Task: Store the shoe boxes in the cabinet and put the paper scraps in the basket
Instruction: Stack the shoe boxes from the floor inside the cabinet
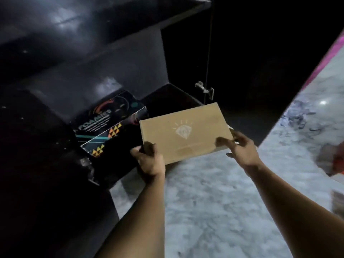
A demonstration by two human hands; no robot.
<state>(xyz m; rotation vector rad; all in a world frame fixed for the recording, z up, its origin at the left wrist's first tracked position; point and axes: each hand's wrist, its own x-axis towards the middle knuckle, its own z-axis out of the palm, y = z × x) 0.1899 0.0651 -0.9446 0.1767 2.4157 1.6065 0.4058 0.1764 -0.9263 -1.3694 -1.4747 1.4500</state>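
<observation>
Inside a dark, glossy cabinet (pixel 78 58), a black printed shoe box (pixel 109 125) with orange and yellow triangle patterns and teal stripes sits tilted on the lower shelf, just left of a plain brown cardboard shoe box (pixel 184 131) stamped with a pale diamond emblem. That flat, rectangular carton is held at the cabinet's open mouth, the left hand (pixel 149 161) gripping its near left corner with thumb on top and fingers curled beneath, the right hand (pixel 242 148) grasping its right edge. Below and to the right stretches a grey-white marbled floor (pixel 214 202).
</observation>
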